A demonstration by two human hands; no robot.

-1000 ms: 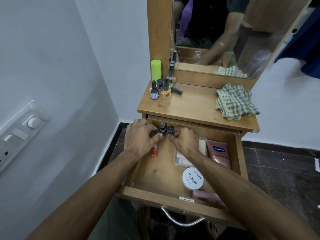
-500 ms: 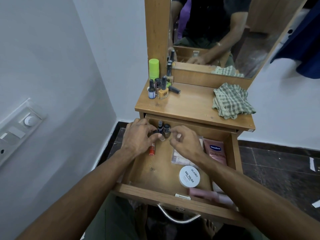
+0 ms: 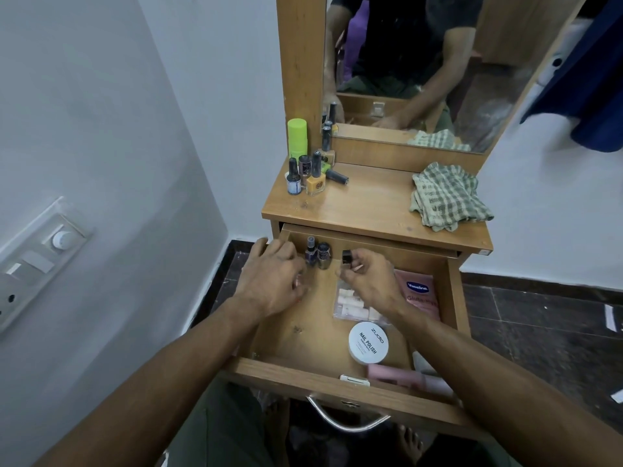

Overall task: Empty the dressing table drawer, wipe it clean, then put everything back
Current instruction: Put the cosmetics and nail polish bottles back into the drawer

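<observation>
The right hand (image 3: 367, 281) has just lifted one small dark nail polish bottle (image 3: 346, 257) away from the other two. A moment ago all three stood together at the back of the open wooden drawer (image 3: 296, 369). So the emptying step goes on, and I think this bottle goes up on the dressing table top (image 3: 364, 207) next.

The right fingers pinch the bottle. It stands almost straight up, cap on top, above the back of the drawer. Its long side runs up and down.

The left hand (image 3: 273, 281) curls beside the two dark bottles (image 3: 317, 256) at the back left corner. I cannot tell if it grips them. They stand upright too.
</observation>
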